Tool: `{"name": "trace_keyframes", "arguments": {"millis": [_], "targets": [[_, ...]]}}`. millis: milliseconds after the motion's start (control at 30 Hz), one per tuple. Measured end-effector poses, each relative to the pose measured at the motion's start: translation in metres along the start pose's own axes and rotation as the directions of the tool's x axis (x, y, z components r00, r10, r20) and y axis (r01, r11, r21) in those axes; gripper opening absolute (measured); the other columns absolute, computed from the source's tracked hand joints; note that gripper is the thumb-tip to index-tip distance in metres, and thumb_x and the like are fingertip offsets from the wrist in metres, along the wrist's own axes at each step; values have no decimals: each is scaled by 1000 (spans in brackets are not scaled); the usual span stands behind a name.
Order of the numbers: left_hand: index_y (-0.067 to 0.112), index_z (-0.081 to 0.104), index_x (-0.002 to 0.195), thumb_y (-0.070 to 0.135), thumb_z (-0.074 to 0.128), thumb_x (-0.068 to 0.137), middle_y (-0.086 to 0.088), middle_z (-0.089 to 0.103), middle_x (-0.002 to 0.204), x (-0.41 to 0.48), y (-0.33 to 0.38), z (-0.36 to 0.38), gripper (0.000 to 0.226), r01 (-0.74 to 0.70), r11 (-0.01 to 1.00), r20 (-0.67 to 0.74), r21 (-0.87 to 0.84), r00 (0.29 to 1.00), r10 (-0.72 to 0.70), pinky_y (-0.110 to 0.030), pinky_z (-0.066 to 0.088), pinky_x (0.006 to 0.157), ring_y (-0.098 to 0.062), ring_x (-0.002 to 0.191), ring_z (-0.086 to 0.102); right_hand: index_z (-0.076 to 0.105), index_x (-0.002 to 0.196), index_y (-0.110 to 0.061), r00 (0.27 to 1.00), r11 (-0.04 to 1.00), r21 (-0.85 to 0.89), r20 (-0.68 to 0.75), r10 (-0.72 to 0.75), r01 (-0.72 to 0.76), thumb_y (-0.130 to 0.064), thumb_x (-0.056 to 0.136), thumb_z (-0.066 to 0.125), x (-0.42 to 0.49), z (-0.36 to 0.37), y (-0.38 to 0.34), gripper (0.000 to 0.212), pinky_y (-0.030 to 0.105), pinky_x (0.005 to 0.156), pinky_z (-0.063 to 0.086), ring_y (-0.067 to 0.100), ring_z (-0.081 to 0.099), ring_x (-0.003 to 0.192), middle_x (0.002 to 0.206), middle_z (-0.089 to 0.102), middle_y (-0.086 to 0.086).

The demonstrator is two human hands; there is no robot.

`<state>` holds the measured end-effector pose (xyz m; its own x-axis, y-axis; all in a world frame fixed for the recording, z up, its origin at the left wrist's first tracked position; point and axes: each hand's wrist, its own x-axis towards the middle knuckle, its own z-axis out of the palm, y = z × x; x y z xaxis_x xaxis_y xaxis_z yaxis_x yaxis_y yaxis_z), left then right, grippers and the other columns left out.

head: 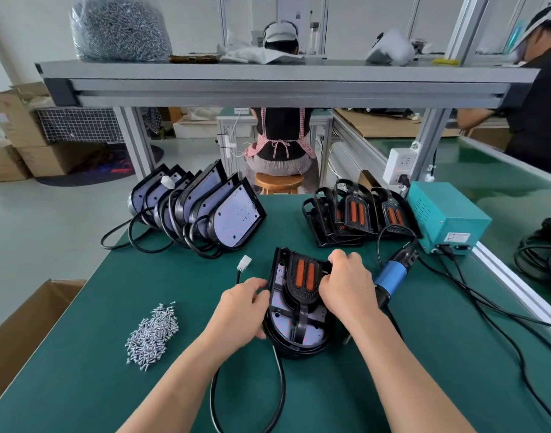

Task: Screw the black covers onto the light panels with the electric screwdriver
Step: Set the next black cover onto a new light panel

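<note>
The black cover (304,276) is being seated on the light panel (299,335), which lies LED side up in the middle of the green table (143,276). The panel's left rim is gripped by the left hand (244,304), fingers curled round it. The cover's right edge is held by the right hand (346,285), fingers bent over it. Nothing is being driven yet by the look of it: the electric screwdriver (393,271) is lying on the mat just right of that hand, not held.

To get this step right, the cover should probably be pressed flush all round and the holes lined up before any screw is picked, otherwise threads get crossed. The cable (277,385) is best kept out from under the rim too.

Counts:
- One panel-and-cover set is being worked on.
- About six spare panels (205,207) are leaned in a row at back left, though the overlap makes that fuzzy.
- Three spare covers (352,214) can be made out at back right, maybe a fourth.
- One screwdriver and one teal power box (446,214) are seen.
- One loose heap of screws (154,334) is at left, way too many to count.
- One big bag of screws (118,26) is up on the shelf.
</note>
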<state>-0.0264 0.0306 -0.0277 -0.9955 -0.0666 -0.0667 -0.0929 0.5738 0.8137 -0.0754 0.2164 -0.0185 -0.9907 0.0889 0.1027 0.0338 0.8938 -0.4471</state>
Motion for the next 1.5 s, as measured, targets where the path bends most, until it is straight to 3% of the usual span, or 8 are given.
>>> {"name": "trace_keyframes", "arguments": {"millis": [167,267,533,733,900,1100,1333,1500], "targets": [[22,64,93,34,44,97,0,63,57,-1,3,2,24,115,974,34,-196,993,-110,-32,55,55,-19,45,59,52,122,-9,998,997,-43,-4,-68,67,0,90,50,5,6,-9,33,37,70,36,35,52,86,113,51,13],[20,58,99,39,49,98,-2,64,68,-3,4,9,22,44,998,2,-42,999,-44,-27,43,40,-13,42,55,52,126,-9,995,995,-20,-30,-94,94,-1,92,50,5,12,-11,35,37,70,35,37,56,91,114,52,13],[16,49,89,25,41,101,-2,61,71,-12,-5,19,17,-23,994,-146,104,989,38,-41,51,66,-31,67,59,69,120,-14,907,898,199,-247,-342,393,-39,99,54,-38,13,-15,36,41,96,45,27,53,112,122,62,4],[20,56,99,44,44,100,-1,51,101,-27,-14,0,26,70,864,-364,499,921,136,-38,44,74,-28,102,57,36,155,-42,898,910,18,155,-413,415,-86,80,28,-74,28,-9,87,58,122,11,23,3,157,171,7,-1],[16,35,90,39,59,90,0,45,88,-31,-31,-35,33,195,713,-83,673,978,-190,-36,41,70,-31,89,55,28,155,-44,892,904,12,154,-425,428,-73,80,41,-73,34,-3,82,48,113,30,17,-7,157,171,-5,-5],[16,39,85,-1,46,82,-6,59,91,12,-13,-29,19,-12,557,-49,830,994,94,-35,34,62,-35,83,59,33,153,-46,902,906,13,80,-424,424,-71,78,41,-78,39,-2,79,45,106,34,18,0,158,172,3,-3],[13,60,134,1,52,94,-11,63,130,73,-10,-21,42,-117,903,-46,413,988,149,-34,43,103,-30,117,59,37,152,-46,909,910,23,44,-416,415,-69,78,42,-84,39,-2,78,46,108,33,17,0,158,172,6,-4],[14,68,121,7,59,91,-6,64,119,48,-19,-35,33,-156,888,-187,433,948,258,-35,46,95,-29,108,61,36,153,-48,912,913,44,37,-408,406,-70,79,41,-85,41,-1,78,46,111,30,15,-3,158,171,5,-6]]}}
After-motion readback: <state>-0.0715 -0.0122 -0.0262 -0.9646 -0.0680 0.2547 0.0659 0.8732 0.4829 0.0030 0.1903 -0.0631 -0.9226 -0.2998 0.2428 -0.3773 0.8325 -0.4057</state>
